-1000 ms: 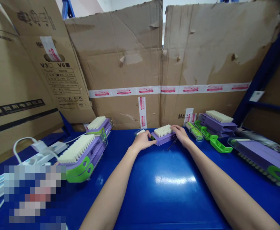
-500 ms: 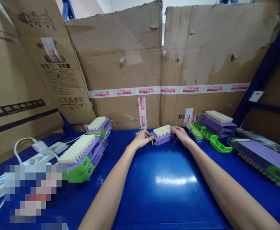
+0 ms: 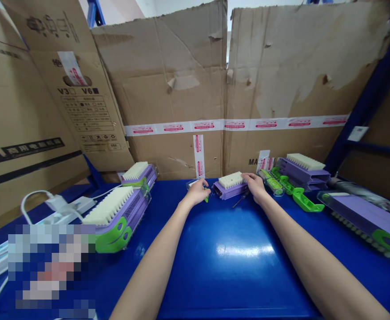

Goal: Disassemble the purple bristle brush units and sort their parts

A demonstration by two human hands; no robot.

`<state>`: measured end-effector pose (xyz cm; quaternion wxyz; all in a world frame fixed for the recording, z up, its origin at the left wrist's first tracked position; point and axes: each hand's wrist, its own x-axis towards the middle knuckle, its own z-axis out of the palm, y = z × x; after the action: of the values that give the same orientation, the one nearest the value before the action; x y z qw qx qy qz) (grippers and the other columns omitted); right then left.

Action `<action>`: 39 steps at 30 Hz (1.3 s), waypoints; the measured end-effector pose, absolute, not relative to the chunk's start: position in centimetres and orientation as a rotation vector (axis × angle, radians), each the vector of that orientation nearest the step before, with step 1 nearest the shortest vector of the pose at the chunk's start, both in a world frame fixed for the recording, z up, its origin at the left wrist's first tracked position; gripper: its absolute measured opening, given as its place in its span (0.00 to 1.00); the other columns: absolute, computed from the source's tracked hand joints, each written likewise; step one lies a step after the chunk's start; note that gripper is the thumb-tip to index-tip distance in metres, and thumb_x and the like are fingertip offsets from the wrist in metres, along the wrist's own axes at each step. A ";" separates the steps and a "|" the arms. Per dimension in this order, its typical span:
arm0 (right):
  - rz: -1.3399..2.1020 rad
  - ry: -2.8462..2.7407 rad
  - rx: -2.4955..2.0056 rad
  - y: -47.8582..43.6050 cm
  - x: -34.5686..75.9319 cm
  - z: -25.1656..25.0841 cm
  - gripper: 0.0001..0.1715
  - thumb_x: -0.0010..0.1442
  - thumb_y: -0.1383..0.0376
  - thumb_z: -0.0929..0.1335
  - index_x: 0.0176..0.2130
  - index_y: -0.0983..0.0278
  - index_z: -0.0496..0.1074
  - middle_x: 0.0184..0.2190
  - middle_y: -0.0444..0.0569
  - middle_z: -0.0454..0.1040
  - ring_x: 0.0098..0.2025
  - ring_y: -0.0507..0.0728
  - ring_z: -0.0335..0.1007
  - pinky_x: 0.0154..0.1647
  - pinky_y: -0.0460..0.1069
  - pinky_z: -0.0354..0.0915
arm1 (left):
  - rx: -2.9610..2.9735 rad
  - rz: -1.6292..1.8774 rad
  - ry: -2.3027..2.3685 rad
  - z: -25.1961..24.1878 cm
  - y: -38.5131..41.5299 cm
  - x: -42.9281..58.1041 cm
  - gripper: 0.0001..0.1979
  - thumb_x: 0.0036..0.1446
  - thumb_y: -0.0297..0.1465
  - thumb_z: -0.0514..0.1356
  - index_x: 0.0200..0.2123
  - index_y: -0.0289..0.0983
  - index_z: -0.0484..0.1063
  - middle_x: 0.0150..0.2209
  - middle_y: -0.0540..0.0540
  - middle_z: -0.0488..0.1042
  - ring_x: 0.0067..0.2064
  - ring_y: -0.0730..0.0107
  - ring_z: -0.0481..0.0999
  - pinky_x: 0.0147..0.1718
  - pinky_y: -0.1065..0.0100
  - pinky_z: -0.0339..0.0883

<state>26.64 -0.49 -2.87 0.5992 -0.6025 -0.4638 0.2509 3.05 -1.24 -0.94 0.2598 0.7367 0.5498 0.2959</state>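
Near the back of the blue table, a purple brush block (image 3: pixel 231 193) lies with its cream bristles up. My right hand (image 3: pixel 255 186) grips its right end, fingers on the bristles and side. Left of the block, and apart from it, my left hand (image 3: pixel 197 194) is closed on a small green plastic piece (image 3: pixel 206 199), mostly hidden by the fingers. A thin dark tool (image 3: pixel 238 202), perhaps a screwdriver, lies against the block's front by my right hand. Behind my left hand, a clear plastic piece (image 3: pixel 191 182) partly shows.
Purple-and-green brush units (image 3: pixel 115 222) stand at left beside a white power strip (image 3: pixel 78 206). At right are green plastic parts (image 3: pixel 306 202), a purple block (image 3: pixel 303 173) and a brush unit lying bristles down (image 3: pixel 364 218). Cardboard sheets (image 3: pixel 168 89) wall the back.
My left hand has moved slightly left with the green piece, away from the block's left end. The block and my right hand have shifted a little to the right.
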 end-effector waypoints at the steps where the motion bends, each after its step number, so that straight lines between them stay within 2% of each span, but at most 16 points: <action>1: 0.562 -1.054 -1.409 -0.4 26.8 -3.0 0.19 0.48 0.56 0.65 0.35 0.65 0.74 0.38 0.52 0.77 0.42 0.59 0.71 0.44 0.49 0.65 | 2.048 0.803 1.519 -1.0 -1.3 3.0 0.08 0.47 0.25 0.56 0.34 0.38 0.66 0.20 0.56 0.67 0.23 0.75 0.68 0.25 0.74 0.59; 4: 0.510 -1.028 -1.444 -0.2 27.1 -3.2 0.20 0.48 0.55 0.65 0.35 0.65 0.74 0.38 0.52 0.77 0.41 0.59 0.71 0.43 0.50 0.65 | 2.188 0.849 1.569 -0.9 -1.4 2.6 0.04 0.48 0.25 0.55 0.28 0.39 0.69 0.23 0.53 0.69 0.26 0.73 0.70 0.28 0.73 0.60; 6: 0.477 -1.033 -1.469 -0.1 27.1 -3.4 0.20 0.49 0.54 0.64 0.36 0.64 0.74 0.38 0.51 0.77 0.42 0.59 0.71 0.44 0.49 0.64 | 2.269 0.948 1.606 -0.7 -1.6 2.1 0.05 0.49 0.26 0.55 0.27 0.39 0.71 0.27 0.50 0.71 0.30 0.72 0.71 0.31 0.72 0.61; 11: 0.397 -1.075 -1.552 -0.4 26.9 -3.3 0.22 0.51 0.53 0.63 0.39 0.63 0.74 0.39 0.52 0.76 0.43 0.61 0.70 0.47 0.52 0.62 | 2.344 1.348 1.707 -0.1 -2.2 0.9 0.11 0.55 0.27 0.51 0.37 0.40 0.72 0.39 0.46 0.70 0.39 0.70 0.72 0.39 0.71 0.64; 16: 0.315 -1.176 -1.624 -1.2 26.2 -3.1 0.25 0.56 0.54 0.60 0.45 0.65 0.72 0.42 0.57 0.74 0.48 0.64 0.66 0.51 0.55 0.58 | 2.170 1.662 1.826 0.1 -2.1 0.3 0.13 0.57 0.26 0.48 0.41 0.39 0.70 0.41 0.44 0.69 0.41 0.68 0.72 0.39 0.70 0.65; 19: 0.036 -1.303 -1.629 -2.0 25.4 -2.5 0.28 0.59 0.54 0.57 0.51 0.68 0.67 0.47 0.60 0.70 0.52 0.65 0.60 0.53 0.58 0.54 | 2.089 1.768 1.852 -0.1 -1.8 0.1 0.14 0.57 0.24 0.48 0.43 0.38 0.69 0.42 0.43 0.68 0.43 0.67 0.72 0.40 0.69 0.65; 22: -0.289 -1.511 -1.467 -3.3 23.9 -1.4 0.29 0.59 0.55 0.58 0.54 0.68 0.64 0.51 0.61 0.67 0.55 0.66 0.56 0.56 0.61 0.50 | 2.165 1.744 1.821 -0.5 -1.7 0.2 0.16 0.56 0.23 0.48 0.44 0.39 0.69 0.42 0.44 0.68 0.43 0.67 0.72 0.41 0.69 0.65; 26: -0.394 -1.865 -1.190 -5.4 20.2 -0.1 0.25 0.60 0.57 0.60 0.54 0.64 0.65 0.47 0.56 0.70 0.52 0.64 0.60 0.54 0.60 0.52 | 2.342 1.617 1.764 -0.7 -2.2 1.3 0.17 0.56 0.24 0.48 0.48 0.38 0.67 0.42 0.43 0.68 0.42 0.67 0.73 0.40 0.70 0.66; 30: -0.258 -1.871 -1.057 -6.4 16.8 -0.3 0.28 0.58 0.54 0.62 0.54 0.65 0.64 0.42 0.56 0.73 0.45 0.63 0.66 0.47 0.57 0.61 | 2.546 1.388 1.659 -0.6 -2.9 2.2 0.19 0.56 0.24 0.49 0.51 0.37 0.64 0.44 0.42 0.67 0.42 0.66 0.73 0.40 0.69 0.67; 32: -0.140 -1.791 -1.035 -6.3 16.1 -0.8 0.25 0.58 0.55 0.63 0.52 0.63 0.66 0.41 0.54 0.74 0.42 0.61 0.68 0.46 0.55 0.63 | 2.668 1.271 1.572 -0.6 -3.1 2.3 0.22 0.54 0.24 0.51 0.53 0.37 0.62 0.46 0.41 0.66 0.43 0.64 0.73 0.41 0.67 0.68; 36: 0.046 -1.597 -1.082 -5.7 16.7 -1.0 0.16 0.57 0.59 0.63 0.42 0.61 0.73 0.38 0.51 0.75 0.41 0.58 0.70 0.46 0.53 0.65 | 2.934 1.178 1.374 -0.9 -2.8 2.2 0.26 0.53 0.24 0.52 0.57 0.34 0.57 0.50 0.36 0.63 0.50 0.57 0.68 0.47 0.60 0.65; 39: 0.180 -1.434 -1.138 -5.4 17.7 -0.6 0.13 0.54 0.58 0.64 0.33 0.61 0.75 0.34 0.50 0.76 0.38 0.58 0.71 0.45 0.52 0.66 | 3.010 1.160 1.351 -1.0 -2.6 2.1 0.26 0.55 0.29 0.54 0.58 0.33 0.55 0.52 0.34 0.61 0.55 0.53 0.64 0.50 0.56 0.62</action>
<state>17.68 -5.35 -0.55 0.6060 -0.4922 -0.6200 0.0778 2.09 -2.56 -1.01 -0.1767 0.8471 0.3802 0.3265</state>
